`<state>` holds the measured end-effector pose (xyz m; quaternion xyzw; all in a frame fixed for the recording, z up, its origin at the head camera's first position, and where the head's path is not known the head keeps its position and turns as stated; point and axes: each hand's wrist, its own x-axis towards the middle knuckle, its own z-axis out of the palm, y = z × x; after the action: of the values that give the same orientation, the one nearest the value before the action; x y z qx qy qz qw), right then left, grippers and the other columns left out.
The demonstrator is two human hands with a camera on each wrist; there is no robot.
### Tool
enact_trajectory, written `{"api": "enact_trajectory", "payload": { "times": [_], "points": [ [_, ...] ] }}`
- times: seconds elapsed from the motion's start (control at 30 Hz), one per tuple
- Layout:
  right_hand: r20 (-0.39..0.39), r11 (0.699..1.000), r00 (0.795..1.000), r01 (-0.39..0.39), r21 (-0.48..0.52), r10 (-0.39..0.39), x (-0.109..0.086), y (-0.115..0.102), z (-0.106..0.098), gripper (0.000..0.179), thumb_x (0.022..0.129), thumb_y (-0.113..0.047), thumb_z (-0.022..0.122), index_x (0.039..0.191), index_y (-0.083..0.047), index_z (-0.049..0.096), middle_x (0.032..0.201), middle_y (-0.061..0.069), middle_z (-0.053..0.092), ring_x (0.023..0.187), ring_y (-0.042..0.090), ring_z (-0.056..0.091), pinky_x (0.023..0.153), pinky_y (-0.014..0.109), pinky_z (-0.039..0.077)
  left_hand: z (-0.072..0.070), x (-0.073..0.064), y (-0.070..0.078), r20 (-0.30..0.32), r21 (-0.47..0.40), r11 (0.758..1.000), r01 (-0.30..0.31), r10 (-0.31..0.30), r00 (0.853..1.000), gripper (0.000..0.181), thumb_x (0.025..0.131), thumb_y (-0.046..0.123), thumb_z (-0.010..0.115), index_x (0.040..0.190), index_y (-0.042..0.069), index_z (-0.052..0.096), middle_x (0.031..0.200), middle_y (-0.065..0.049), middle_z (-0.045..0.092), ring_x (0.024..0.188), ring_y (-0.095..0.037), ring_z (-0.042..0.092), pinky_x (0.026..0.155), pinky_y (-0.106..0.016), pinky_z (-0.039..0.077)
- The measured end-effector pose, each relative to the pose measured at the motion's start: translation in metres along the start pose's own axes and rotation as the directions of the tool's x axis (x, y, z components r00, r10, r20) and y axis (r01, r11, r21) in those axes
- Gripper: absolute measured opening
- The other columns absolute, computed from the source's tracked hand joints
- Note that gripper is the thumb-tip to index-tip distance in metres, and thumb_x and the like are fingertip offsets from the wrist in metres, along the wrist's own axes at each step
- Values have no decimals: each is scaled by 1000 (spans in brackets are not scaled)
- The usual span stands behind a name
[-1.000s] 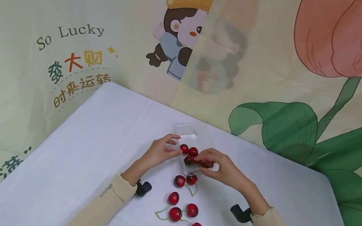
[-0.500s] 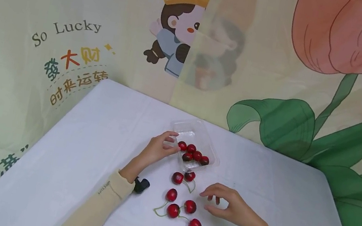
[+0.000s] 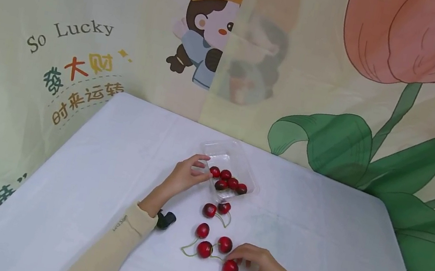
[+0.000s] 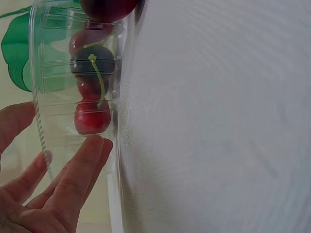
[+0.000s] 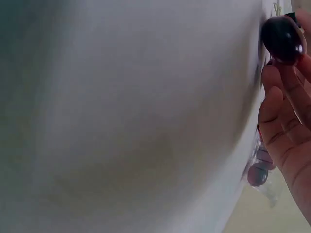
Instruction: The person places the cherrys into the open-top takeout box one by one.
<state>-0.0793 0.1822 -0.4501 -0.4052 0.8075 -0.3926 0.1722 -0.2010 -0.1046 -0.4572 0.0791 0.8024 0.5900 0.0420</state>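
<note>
My left hand (image 3: 182,176) is at the left side of a clear plastic box (image 3: 252,170) with several red cherries (image 3: 233,183) in it. In the left wrist view, its nearly straight fingers (image 4: 73,189) rest along the box's wall and rim. My right hand (image 3: 264,270) has its thumb and fingertips around a dark red cherry (image 3: 230,268), the nearest one of the loose group. The right wrist view has this cherry (image 5: 283,41) between the thumb and fingers. Green stems join the loose cherries in pairs, and this one's stem runs left toward another cherry (image 3: 225,244).
A pair of cherries (image 3: 209,210) lies right at the box's near edge. Two more cherries, one (image 3: 202,230) above the other (image 3: 204,249), lie left of my right hand. A white cloth (image 3: 134,141) covers the table, and a printed curtain (image 3: 146,47) hangs behind it.
My right hand has left the box, where more cherries now show, and come down to the nearest loose cherry. My left hand stays at the box's side. The head view has shifted slightly.
</note>
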Motion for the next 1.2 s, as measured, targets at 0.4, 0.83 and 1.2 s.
{"api": "enact_trajectory", "payload": {
  "times": [0.4, 0.83, 1.2],
  "points": [
    [-17, 1000, 999, 30, -2, -30, -2, 0, 3, 26, 88, -16, 74, 113, -13, 69, 108, -1, 68, 87, 5, 59, 67, 20, 54, -1, 0, 2, 8, 7, 1000, 6, -6, 1000, 51, 89, 13, 71, 135, 4, 52, 124, -23, 61, 109, -39, 63, 90, -44, 55],
    [-105, 995, 991, 92, 28, -88, -10, -17, -8, 32, 86, -8, 75, 117, -7, 68, 111, 4, 67, 91, 9, 60, 65, 27, 58, 0, -1, -1, -2, 5, 1000, 28, -28, 1000, 51, 88, 15, 73, 135, 5, 53, 122, -21, 62, 107, -39, 64, 88, -43, 56],
    [-289, 966, 926, 204, -158, -243, 3, -16, -50, 47, 69, 5, 84, 112, -3, 68, 106, 12, 67, 90, 14, 61, 66, 23, 57, 1, -2, 2, 1, 4, 999, 44, -44, 999, 51, 89, 15, 72, 135, 6, 53, 124, -22, 61, 108, -38, 64, 88, -44, 56]
  ]
}}
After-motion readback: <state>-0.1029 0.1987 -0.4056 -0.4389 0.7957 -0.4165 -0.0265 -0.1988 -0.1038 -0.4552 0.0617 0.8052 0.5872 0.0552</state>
